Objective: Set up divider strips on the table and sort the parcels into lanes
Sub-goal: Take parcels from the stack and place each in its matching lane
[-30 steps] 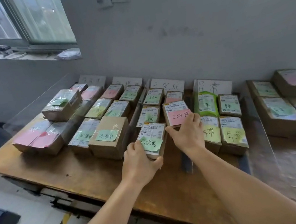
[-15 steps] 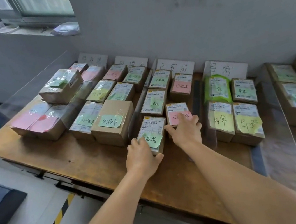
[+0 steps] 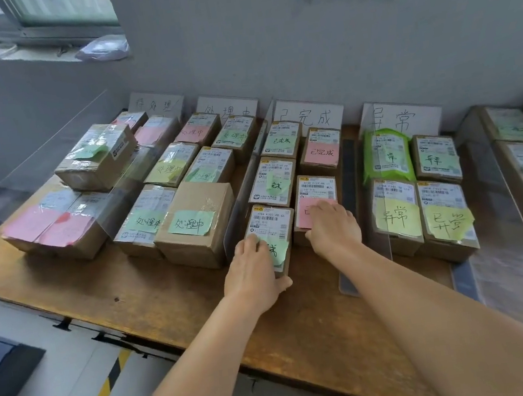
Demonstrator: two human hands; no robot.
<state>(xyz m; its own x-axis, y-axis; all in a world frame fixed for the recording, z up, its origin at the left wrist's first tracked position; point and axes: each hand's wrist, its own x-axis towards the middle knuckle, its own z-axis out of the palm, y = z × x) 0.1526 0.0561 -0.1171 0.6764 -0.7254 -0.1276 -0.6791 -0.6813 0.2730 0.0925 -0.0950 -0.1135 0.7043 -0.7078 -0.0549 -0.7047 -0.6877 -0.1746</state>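
Parcels pack the back half of the tabletop [image 3: 153,298], sorted in lanes under four white cards propped against the wall. Card three reads 已完成 [image 3: 308,118], card four 异常 [image 3: 401,119]; card two 处理中 [image 3: 228,108], partly hidden by boxes; the far-left card is too faint to read in full.

Both hands work the third lane. Left hand [image 3: 256,273] lies flat, fingers together, on the near end of the front-left parcel [image 3: 269,226], thumb wrapped round its near corner — covering most of its green note. Right hand [image 3: 332,226] presses palm-down, fingers together, on the pink-note parcel [image 3: 315,199] just beside it; the note's writing is mostly under the fingers.

Tight on both sides. A clear divider strip [image 3: 243,197] stands upright just left of the left hand, and past it a big brown box [image 3: 197,223] with a green note, 处理中. Right of the right hand a dark strip base [image 3: 347,166] lies on the wood, another clear divider [image 3: 385,214] rising by the 异常 lane — yellow-note parcel [image 3: 395,213] and a green mailer bag [image 3: 386,155] behind it. A tall clear sheet cuts across the stacked pink-note boxes at the left corner.

Open room: bare wood along the whole near edge, widest near the left corner. More boxes sit beyond the right edge on a 2nd surface, blurred.
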